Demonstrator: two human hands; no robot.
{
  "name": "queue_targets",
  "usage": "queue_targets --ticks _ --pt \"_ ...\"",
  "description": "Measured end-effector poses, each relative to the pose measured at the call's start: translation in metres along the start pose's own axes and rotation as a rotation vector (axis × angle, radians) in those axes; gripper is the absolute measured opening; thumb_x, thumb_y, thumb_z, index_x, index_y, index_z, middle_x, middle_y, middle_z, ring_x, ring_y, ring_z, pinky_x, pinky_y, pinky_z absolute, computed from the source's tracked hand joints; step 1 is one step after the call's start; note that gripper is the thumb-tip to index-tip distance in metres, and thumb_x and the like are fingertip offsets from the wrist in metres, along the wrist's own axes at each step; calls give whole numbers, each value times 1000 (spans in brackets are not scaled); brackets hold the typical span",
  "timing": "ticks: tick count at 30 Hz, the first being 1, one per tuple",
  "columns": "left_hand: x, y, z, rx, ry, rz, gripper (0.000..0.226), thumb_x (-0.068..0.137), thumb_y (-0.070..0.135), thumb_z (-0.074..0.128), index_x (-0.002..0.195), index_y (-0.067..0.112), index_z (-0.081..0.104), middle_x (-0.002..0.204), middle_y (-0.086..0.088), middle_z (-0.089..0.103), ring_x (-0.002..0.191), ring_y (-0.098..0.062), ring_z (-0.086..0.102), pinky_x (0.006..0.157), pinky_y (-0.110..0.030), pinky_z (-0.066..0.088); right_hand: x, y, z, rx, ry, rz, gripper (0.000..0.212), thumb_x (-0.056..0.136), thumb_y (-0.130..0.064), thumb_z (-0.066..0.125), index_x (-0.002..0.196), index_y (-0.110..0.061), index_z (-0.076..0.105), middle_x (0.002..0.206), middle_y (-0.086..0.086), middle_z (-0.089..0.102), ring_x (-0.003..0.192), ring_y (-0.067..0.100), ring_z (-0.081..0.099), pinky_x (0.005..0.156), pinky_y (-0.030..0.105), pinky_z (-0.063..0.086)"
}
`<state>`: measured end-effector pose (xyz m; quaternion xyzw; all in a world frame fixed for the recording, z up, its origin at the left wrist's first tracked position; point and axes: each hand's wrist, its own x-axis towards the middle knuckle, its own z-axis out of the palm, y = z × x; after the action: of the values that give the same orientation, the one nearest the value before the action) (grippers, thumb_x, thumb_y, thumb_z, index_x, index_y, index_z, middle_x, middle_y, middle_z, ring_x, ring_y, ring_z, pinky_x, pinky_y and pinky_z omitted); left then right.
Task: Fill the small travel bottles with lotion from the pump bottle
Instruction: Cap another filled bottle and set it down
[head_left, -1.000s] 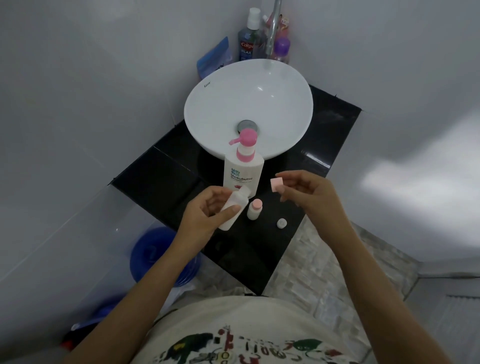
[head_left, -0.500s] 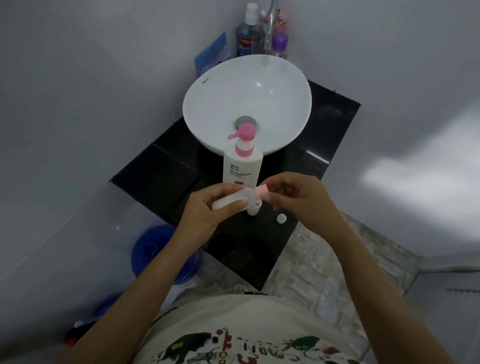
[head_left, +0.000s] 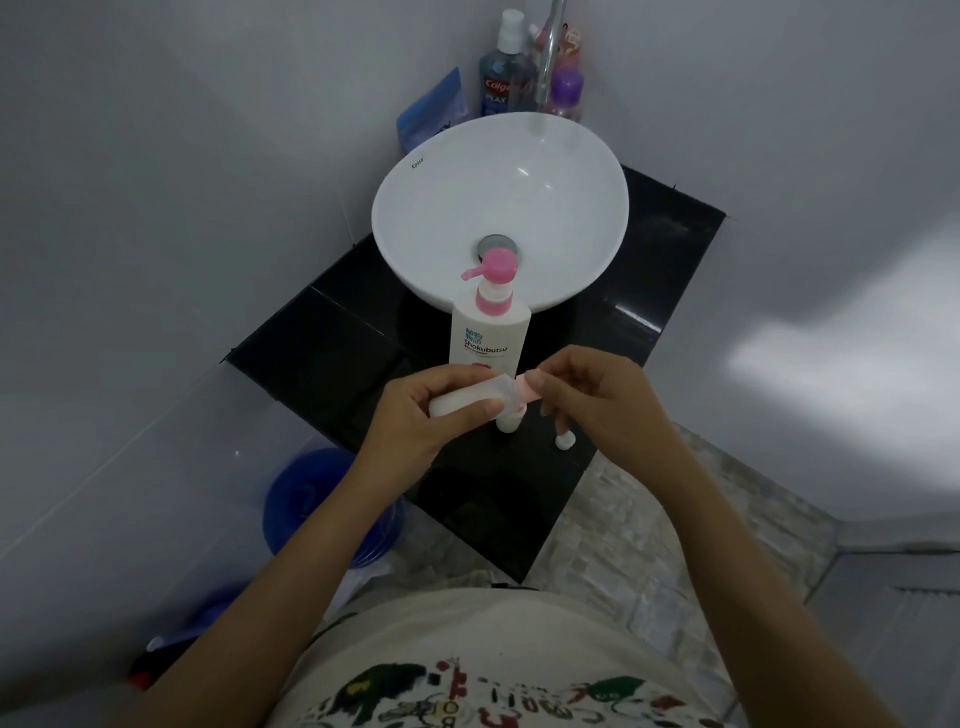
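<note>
The round white ceramic basin (head_left: 519, 171) sits on the glossy black tiled counter (head_left: 332, 338); nothing lies in it but its metal drain, and it plays no part in the filling. Just in front of it stands the tall white pump bottle with the pink pump head (head_left: 491, 332), upright, its spout pointing to the person's left, no hand on it. How much lotion remains inside cannot be told through its opaque wall.

The left hand (head_left: 415, 415) grasps a small white plastic travel bottle (head_left: 467, 400), held lying almost sideways above the counter's near part, fingers and thumb wrapped round its body. At the bottle's mouth the right hand (head_left: 597, 400) pinches a small pink cap (head_left: 522, 392) between thumb and fingertips, pressed against the neck. This looks like the capping step, so this bottle is probably filled (its contents do not show, so that is a guess).

Below the hands a second small white travel bottle (head_left: 508, 421) stands on the counter, mostly hidden; whether it is capped or holds lotion cannot be told. Near it, apart to the right, lies a tiny white round stopper (head_left: 564, 441), loose on the black surface, which suggests one closure is not yet fitted.

By this reading, the task is well along: one bottle being closed, the second's state uncertain.
</note>
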<state>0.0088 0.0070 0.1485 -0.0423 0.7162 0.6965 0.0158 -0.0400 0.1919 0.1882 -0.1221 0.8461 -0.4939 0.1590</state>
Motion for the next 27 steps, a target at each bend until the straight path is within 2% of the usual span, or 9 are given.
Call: queue_targets --ticks 4,9,12,14,18,20,22,24,27 --pt "-2 0 1 -14 -1 -25 33 74 20 72 106 13 70 110 3 69 108 -8 63 88 -22 54 1 0 6 -90 68 78 32 88 -46 49 76 -20 62 61 -4 60 47 2 54 52 14 46" --pt "-1 3 -1 -32 -16 -21 31 78 12 70 109 8 68 109 1 70 103 -9 64 82 -20 54 -4 4 -3 9 -72 -53 18 88 -26 60 106 -22 60 89 2 66 72 14 64 67 23 56" --pt "-2 2 1 -10 -11 -27 36 73 23 70 107 12 69 110 3 69 106 -9 63 86 -21 54 -6 3 -1 8 -20 -28 7 87 -28 60 90 -22 64 75 -3 66 59 7 61 59 14 51" --pt "-3 2 2 2 -15 -37 34 73 24 70 106 16 69 111 6 69 108 -7 61 87 -20 53 -5 3 2 -33 13 19 16 88 -38 55 81 -25 62 66 -5 64 51 5 57 53 11 47" --pt "-3 4 3 -31 -17 -51 34 71 26 70 104 18 69 109 5 69 107 -8 63 87 -21 53 -7 3 -5 53 -49 -20 17 88 -30 59 104 -25 60 84 0 67 67 8 64 65 18 55" --pt "-4 6 4 -36 -16 -44 33 70 26 70 102 19 69 107 7 69 105 -7 63 85 -20 53 -9 4 -7 25 -85 -68 19 86 -23 62 105 -22 62 90 2 68 73 14 65 69 22 56" --pt "-4 6 5 -35 -21 -45 30 71 24 70 101 21 69 106 8 69 104 -4 63 82 -16 52 -9 4 -5 22 -48 -39 7 86 -28 61 91 -24 64 78 -3 67 63 8 63 62 17 54" --pt "-4 5 6 -30 -21 -48 27 74 21 70 101 21 69 106 8 69 105 -3 62 82 -15 52 -8 3 -1 -13 9 -5 14 87 -38 55 83 -26 62 68 -7 65 53 5 58 55 13 50" --pt "-4 5 5 -22 -18 -45 31 75 21 70 105 16 69 110 4 69 107 -7 62 85 -19 53 -9 0 -4 70 -10 -33 17 89 -30 55 102 -21 62 78 -3 65 58 4 60 58 15 51"
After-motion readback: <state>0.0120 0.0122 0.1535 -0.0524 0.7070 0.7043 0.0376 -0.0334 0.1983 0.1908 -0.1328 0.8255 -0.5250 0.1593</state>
